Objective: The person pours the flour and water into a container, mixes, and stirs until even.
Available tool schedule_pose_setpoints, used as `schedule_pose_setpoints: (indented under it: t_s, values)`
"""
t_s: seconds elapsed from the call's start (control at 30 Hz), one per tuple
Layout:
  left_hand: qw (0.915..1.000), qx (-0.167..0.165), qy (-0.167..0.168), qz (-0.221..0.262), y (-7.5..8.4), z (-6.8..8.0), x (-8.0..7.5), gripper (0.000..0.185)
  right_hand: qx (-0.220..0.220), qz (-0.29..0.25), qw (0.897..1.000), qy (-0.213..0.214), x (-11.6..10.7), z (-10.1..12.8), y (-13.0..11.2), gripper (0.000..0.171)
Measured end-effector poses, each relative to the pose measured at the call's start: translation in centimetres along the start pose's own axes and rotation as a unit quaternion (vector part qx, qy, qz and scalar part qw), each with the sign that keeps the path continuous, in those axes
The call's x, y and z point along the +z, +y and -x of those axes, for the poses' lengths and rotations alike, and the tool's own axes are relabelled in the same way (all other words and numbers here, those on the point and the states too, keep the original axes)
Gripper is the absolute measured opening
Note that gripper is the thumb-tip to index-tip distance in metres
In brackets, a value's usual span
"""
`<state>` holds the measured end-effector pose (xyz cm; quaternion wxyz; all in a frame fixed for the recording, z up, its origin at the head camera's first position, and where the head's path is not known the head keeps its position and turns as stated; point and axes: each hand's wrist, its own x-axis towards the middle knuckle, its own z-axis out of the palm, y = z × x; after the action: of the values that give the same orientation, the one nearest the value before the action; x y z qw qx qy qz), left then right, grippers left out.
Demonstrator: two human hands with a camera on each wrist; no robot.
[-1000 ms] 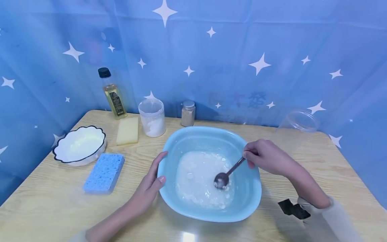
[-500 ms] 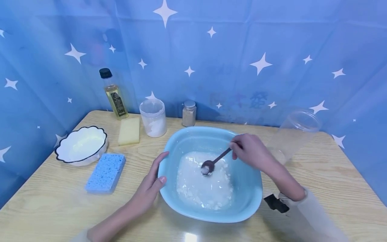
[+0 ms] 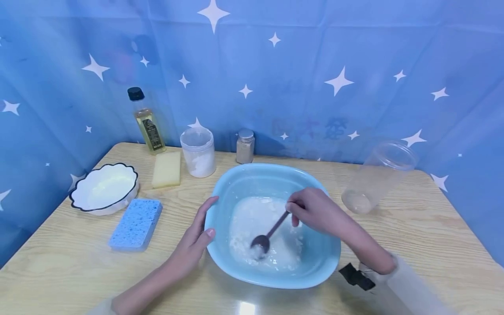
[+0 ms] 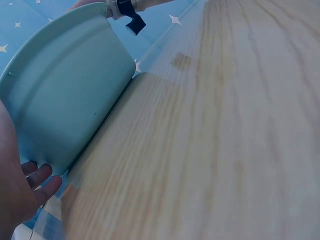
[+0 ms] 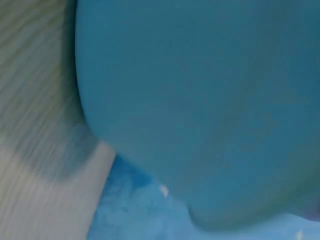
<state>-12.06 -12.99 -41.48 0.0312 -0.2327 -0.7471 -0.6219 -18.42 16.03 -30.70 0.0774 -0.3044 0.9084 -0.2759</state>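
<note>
Stirring is in hand: the right hand (image 3: 315,211) pinches a spoon (image 3: 268,234), its bowl below the fingers in the white mixture (image 3: 252,218). The left hand (image 3: 194,243), fingers straight, steadies the basin (image 3: 315,271). Lumps probably need further stirring.

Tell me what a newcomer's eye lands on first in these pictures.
The light blue basin at the table's middle, holding a wet white lumpy mix. The right hand holds a dark spoon in the mix, and the left hand rests against the basin's left wall.
</note>
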Motion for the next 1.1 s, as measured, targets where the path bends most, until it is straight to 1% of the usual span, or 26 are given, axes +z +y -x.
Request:
schedule_pose_setpoints:
  t_s: [0.07,0.13,0.2,0.3,0.37,0.43,0.5,0.63,0.7,0.8,0.97,1.1]
  values:
    - [1.0000,-0.003,0.000,-0.002,-0.1,0.0,0.0,0.057,0.005,0.010,1.000,0.028,0.3,-0.6,-0.3,0.019]
    - [0.9999,-0.009,0.000,-0.006,-0.1,0.0,-0.1,0.056,0.024,0.027,0.998,0.046,0.0,-0.9,-0.1,0.018]
    - [0.9998,-0.016,-0.002,-0.009,0.0,-0.1,0.0,0.056,0.043,0.041,0.997,0.049,-0.9,-0.5,0.4,0.018]
    - [0.9996,-0.026,-0.004,-0.013,0.1,-0.2,-0.1,0.056,0.049,0.053,0.997,0.025,-2.3,0.7,1.4,0.020]
    - [0.9995,-0.028,-0.005,-0.013,0.2,-0.3,-0.1,0.056,0.039,0.041,0.998,0.001,-2.8,1.4,2.0,0.020]
    - [0.9995,-0.031,-0.005,-0.011,0.1,-0.3,-0.2,0.056,0.025,0.022,0.999,-0.016,-2.7,1.7,2.1,0.021]
    - [0.9995,-0.031,-0.003,-0.007,0.1,-0.3,-0.2,0.056,0.011,0.008,1.000,-0.020,-1.9,1.5,1.8,0.019]
    - [0.9995,-0.030,0.001,-0.004,-0.1,0.0,-0.1,0.056,-0.011,0.019,1.000,0.012,0.0,0.2,0.6,0.017]
    - [0.9996,-0.029,0.003,-0.004,-0.2,0.1,0.0,0.056,-0.010,0.022,0.999,0.024,0.2,-0.2,0.1,0.017]
    - [0.9997,-0.024,0.000,0.000,-0.2,0.2,0.0,0.056,0.007,0.009,0.999,0.038,-0.5,-0.2,0.0,0.017]
    - [0.9997,-0.024,-0.007,0.006,-0.1,0.0,0.0,0.056,0.039,0.003,0.996,0.082,-2.3,0.3,0.4,0.020]
    - [0.9997,-0.025,-0.004,0.006,-0.1,-0.1,-0.1,0.056,0.043,0.008,0.994,0.097,-2.3,-0.7,0.7,0.023]
